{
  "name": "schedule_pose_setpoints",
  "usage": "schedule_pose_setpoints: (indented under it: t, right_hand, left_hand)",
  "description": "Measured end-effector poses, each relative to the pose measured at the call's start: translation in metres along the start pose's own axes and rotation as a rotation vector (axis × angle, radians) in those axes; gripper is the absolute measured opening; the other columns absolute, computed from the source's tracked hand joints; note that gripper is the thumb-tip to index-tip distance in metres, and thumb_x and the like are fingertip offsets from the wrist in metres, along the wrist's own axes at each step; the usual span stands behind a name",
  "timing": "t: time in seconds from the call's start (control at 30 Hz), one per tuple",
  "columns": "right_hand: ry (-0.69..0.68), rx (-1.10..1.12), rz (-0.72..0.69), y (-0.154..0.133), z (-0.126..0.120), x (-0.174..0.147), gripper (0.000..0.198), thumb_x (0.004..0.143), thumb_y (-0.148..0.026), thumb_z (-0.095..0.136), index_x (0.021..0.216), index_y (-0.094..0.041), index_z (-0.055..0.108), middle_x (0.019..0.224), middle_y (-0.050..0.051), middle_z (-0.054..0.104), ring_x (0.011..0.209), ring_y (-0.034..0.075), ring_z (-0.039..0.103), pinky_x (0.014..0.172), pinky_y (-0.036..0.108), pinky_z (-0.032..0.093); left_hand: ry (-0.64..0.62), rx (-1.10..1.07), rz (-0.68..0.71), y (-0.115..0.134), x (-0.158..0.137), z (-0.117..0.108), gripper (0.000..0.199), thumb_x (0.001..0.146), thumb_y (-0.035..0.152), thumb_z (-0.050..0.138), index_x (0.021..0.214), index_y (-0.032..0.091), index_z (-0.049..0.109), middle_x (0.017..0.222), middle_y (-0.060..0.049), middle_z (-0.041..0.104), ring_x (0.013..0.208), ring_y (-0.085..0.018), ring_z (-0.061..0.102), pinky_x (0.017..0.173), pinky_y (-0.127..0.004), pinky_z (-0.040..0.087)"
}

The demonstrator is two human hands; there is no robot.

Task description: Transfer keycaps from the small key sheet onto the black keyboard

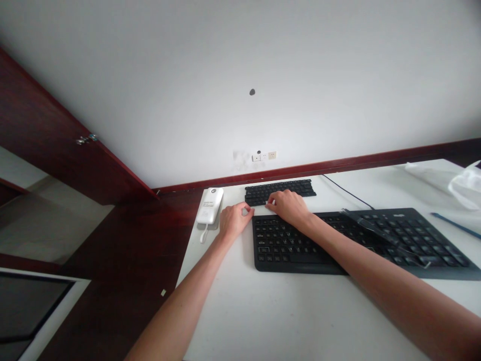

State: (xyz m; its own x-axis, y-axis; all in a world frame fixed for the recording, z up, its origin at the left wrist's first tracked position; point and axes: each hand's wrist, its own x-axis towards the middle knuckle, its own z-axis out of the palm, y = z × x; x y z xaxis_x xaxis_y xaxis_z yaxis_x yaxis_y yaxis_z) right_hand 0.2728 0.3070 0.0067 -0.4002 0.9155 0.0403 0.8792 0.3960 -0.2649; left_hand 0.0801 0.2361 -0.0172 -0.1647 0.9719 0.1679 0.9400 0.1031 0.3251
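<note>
— What are the two hands doing at that white table (285, 311)?

— The right hand (288, 207) lies knuckles up on the near edge of the small black keyboard (280, 191), fingers curled down onto its keys. Whether it pinches anything, I cannot tell. The left hand (233, 219) sits just beside it, loosely curled, thumb and forefinger drawn together at the tips, close to the small keyboard's near left corner.

— Is it holding something?

— Too small to tell.

— And around them?

— Under the right wrist and forearm lies a large black keyboard (361, 240), with a strip of clear plastic (379, 233) across its keys. To the left of the left hand lies a white power bank (210, 205), near but not touching.
</note>
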Motion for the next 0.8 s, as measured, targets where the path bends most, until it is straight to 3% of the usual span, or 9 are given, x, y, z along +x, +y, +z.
schedule_pose_setpoints:
  t: [0.8]
  right_hand:
    - [0.029, 0.001, 0.005, -0.0039, 0.0012, -0.0010, 0.034, 0.092, -0.054, 0.065, 0.096, -0.024, 0.080, 0.089, 0.012, 0.079, 0.086, 0.029, 0.075, 0.078, 0.035, 0.051]
  left_hand:
    - [-0.019, -0.059, 0.034, -0.0012, 0.0022, -0.0003, 0.019, 0.093, 0.045, 0.066, 0.099, 0.037, 0.081, 0.073, 0.001, 0.074, 0.071, -0.018, 0.068, 0.062, -0.026, 0.035]
